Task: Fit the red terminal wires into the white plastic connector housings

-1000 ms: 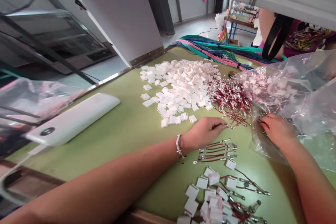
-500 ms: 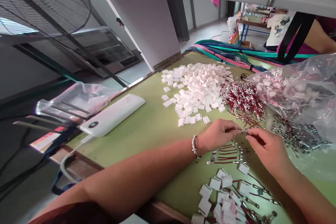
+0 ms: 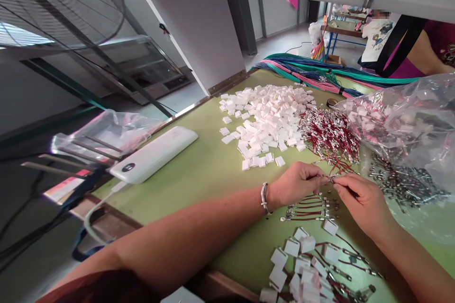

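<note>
My left hand and my right hand meet fingertip to fingertip over the green table, both pinched on a short red wire with metal terminals. Just beyond them lies a heap of the same red wires. A few wires are laid side by side under my hands. A wide pile of small white plastic connectors covers the table's middle. Finished wires with white connectors lie near the front edge.
A clear plastic bag with more parts sits at the right. A white power bank with a cable lies at the left, by another clear bag. Coloured cable bundles run along the far edge, where another person stands.
My right hand has left the plastic bag at the right and come to meet my left hand on a red wire. The view shifted left and then held steady.
</note>
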A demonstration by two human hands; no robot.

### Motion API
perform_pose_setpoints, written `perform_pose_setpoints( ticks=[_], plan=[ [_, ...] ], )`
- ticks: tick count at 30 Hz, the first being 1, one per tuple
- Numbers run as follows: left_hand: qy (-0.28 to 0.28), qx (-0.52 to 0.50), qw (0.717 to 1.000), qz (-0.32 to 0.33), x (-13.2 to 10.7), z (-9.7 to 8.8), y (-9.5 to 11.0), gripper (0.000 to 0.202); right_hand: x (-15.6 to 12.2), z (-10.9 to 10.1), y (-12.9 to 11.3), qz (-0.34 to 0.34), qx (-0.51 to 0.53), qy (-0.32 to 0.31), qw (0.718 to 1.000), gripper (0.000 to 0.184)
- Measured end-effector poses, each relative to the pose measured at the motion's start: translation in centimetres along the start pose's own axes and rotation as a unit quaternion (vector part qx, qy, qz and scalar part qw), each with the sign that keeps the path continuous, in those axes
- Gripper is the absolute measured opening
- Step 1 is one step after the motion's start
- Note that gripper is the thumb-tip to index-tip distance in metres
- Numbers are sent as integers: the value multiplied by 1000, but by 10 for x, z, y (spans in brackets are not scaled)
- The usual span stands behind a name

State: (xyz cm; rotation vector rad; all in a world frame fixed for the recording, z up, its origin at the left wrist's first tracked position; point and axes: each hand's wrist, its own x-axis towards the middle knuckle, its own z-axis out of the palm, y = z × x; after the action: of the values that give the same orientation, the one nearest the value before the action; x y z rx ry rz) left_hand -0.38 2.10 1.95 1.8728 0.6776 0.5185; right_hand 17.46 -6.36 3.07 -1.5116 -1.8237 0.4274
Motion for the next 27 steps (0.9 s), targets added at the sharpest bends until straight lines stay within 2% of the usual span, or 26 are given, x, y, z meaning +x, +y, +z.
perform_pose_setpoints(
  ticks=[2,4,6,9,12,14,16,18,19,21,23,24,26,27],
  plan=[
    [7,89,993,82,-1,-2,-3,28,0,-1,1,0,-22,-34,999,20],
    [9,182,967,180,-1,-4,-6,25,-1,-1,0,12,-18,-64,998,21],
    [8,241,939,246,-2,-5,-8,27,-2,1,-2,29,-2,-77,997,19],
    [4,261,928,267,-2,-5,-8,28,-4,5,-5,50,-3,-58,997,16],
    [2,237,936,261,-1,-6,-4,28,-3,7,-4,20,-60,-36,997,21],
    [38,213,939,268,0,-9,-1,27,-2,7,-2,-8,-101,-50,994,21],
    [118,181,942,257,1,-13,1,25,-2,8,1,-23,-131,-70,989,19],
    [197,140,948,208,2,-17,2,25,-3,7,1,-45,-153,-87,983,19],
    [217,120,953,172,3,-18,1,26,-3,4,0,-54,-158,-90,982,18],
    [211,86,969,97,4,-18,-1,25,-2,-6,1,-50,-154,-92,983,21],
    [168,55,984,37,6,-16,-3,25,2,-25,7,0,-166,-77,983,25],
    [144,40,989,20,6,-14,-4,26,4,-35,14,40,-209,-54,976,26],
    [108,16,994,5,7,-11,-5,30,8,-54,33,114,-339,-41,933,21],
    [99,9,995,1,7,-10,-6,31,9,-61,45,122,-383,-53,914,19]
  ],
)
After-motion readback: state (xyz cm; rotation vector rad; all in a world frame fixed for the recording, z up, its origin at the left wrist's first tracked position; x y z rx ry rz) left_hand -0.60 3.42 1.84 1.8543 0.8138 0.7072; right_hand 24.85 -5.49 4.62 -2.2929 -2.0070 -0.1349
